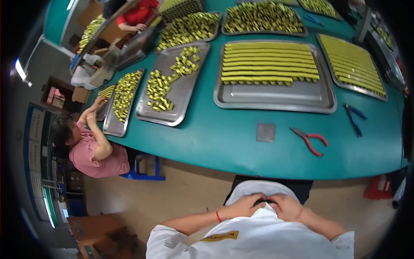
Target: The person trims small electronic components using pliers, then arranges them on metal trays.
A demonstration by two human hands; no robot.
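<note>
Both hands are drawn in at my waist, away from the green table. My left hand (246, 205), with a red band on its wrist, is closed, fingers curled inward. Opposite it, my right hand (286, 207) is closed too. A small black thing (260, 201) shows between them beside the hem of my white shirt (263, 228); its kind cannot be made out. On the table before me stands a metal tray (276, 103) with rows of yellow-green cylindrical pieces (269, 62). Nearer lie red-handled pliers (311, 140) and a small grey square plate (265, 132).
Blue-handled pliers (354, 117) lie at the right. A tray of loose pieces (166, 114) and another packed in rows (351, 64) flank the middle one. Heaped trays (263, 18) line the back. At the left a person in pink (97, 153) works at the table (207, 146).
</note>
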